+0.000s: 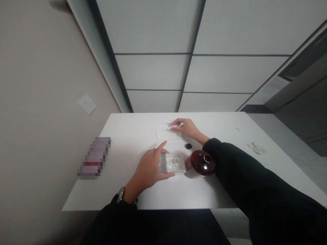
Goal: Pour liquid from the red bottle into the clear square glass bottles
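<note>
My left hand curves round the left end of a clear rectangular glass container, thumb and fingers along its sides. A round opening or fitting shows on the container's top. Farther back, my right hand pinches a small white piece, whose kind I cannot make out. Below those fingers lies a thin white sheet. Between the hands is a small round black cap. A rounded dark red bottle with an uncovered mouth stands just right of the glass container, close to my right sleeve.
On the left side of the white table lies a pixelated purple box-like thing. A crumpled pale scrap and a thin sliver are at the right. A wall socket is on the left wall; panelled doors rise behind.
</note>
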Available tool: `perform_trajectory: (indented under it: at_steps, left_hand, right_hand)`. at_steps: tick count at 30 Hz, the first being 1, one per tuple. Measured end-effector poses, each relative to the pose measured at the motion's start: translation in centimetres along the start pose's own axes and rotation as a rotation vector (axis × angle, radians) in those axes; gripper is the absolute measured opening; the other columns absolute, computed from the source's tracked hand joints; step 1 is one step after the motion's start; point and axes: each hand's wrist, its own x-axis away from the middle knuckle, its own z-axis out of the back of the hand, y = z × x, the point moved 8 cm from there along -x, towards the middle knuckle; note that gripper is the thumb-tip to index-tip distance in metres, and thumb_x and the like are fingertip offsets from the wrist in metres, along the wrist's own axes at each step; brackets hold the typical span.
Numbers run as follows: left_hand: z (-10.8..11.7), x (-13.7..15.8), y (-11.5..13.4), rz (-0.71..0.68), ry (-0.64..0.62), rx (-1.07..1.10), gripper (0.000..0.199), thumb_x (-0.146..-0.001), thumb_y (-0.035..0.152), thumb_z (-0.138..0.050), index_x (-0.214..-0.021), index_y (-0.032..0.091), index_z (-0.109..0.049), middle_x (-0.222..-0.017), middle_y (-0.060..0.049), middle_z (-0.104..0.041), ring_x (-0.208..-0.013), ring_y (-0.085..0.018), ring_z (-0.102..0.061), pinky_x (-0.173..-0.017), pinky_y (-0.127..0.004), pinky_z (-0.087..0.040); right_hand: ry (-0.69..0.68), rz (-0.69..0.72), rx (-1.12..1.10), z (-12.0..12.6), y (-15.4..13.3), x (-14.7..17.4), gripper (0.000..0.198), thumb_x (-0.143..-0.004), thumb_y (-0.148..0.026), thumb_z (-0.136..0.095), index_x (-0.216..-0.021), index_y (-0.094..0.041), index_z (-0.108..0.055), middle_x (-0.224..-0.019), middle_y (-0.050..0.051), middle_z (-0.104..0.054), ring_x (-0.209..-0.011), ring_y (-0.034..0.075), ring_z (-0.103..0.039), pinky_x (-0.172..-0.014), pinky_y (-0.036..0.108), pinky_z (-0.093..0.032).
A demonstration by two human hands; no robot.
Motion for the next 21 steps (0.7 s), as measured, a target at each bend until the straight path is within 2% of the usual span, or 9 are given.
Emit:
perform_trajectory:
  at_steps: [4, 8, 11, 16, 21]
  left_hand:
    - [0.1, 0.0, 0.0, 0.000, 0.000, -0.008, 0.113, -0.068, 0.037, -0.095, -0.159, 0.027, -0.030, -0.133, -0.009, -0.072, -0.120, -0.035, -0.068, -0.107, -0.052, -0.050]
    - [0.3, 0.0, 0.1, -0.004, 0.006, -0.019, 0.112, -0.069, 0.036, -0.095, -0.159, 0.027, -0.030, -0.131, -0.009, -0.072, -0.119, -0.034, -0.069, -0.107, -0.051, -0.051]
    - [0.4, 0.0, 0.1, -0.013, 0.010, -0.029, 0.111, -0.069, 0.036, -0.094, -0.159, 0.028, -0.031, -0.131, -0.009, -0.072, -0.117, -0.034, -0.070, -0.104, -0.051, -0.053]
    - [0.4, 0.0, 0.0, -0.031, 0.016, -0.065, 0.111, -0.069, 0.034, -0.094, -0.159, 0.028, -0.028, -0.130, -0.008, -0.073, -0.116, -0.033, -0.070, -0.104, -0.051, -0.053]
    - [0.6, 0.1, 0.0, -0.043, 0.025, -0.110, 0.112, -0.069, 0.030, -0.094, -0.159, 0.031, -0.028, -0.130, -0.006, -0.073, -0.116, -0.032, -0.071, -0.104, -0.050, -0.055]
  right_hand:
    - [0.084, -0.019, -0.017, 1.1, -0.1, 0.4, 0.028, -0.079, -0.035, -0.087, -0.099, -0.017, -0.080, -0.100, 0.009, -0.080, -0.087, 0.020, -0.068, -0.089, 0.037, -0.051]
    - [0.215, -0.019, -0.107, 4.3, -0.6, 2.9, 0.031, -0.090, -0.046, -0.072, -0.103, -0.018, -0.078, -0.111, 0.010, -0.079, -0.091, 0.020, -0.069, -0.083, 0.034, -0.052]
    - [0.301, -0.042, -0.181, 6.1, -0.3, 6.5, 0.036, -0.096, -0.050, -0.060, -0.096, -0.018, -0.075, -0.102, 0.010, -0.079, -0.093, 0.022, -0.070, -0.081, 0.034, -0.053]
    - [0.326, -0.058, -0.282, 5.7, 0.6, 12.0, 0.038, -0.097, -0.053, -0.059, -0.084, -0.019, -0.072, -0.090, 0.007, -0.076, -0.088, 0.022, -0.070, -0.082, 0.037, -0.054]
    - [0.254, -0.002, -0.405, 5.4, 0.7, 13.0, 0.035, -0.097, -0.055, -0.066, -0.093, -0.021, -0.073, -0.099, 0.007, -0.075, -0.097, 0.023, -0.068, -0.096, 0.042, -0.052]
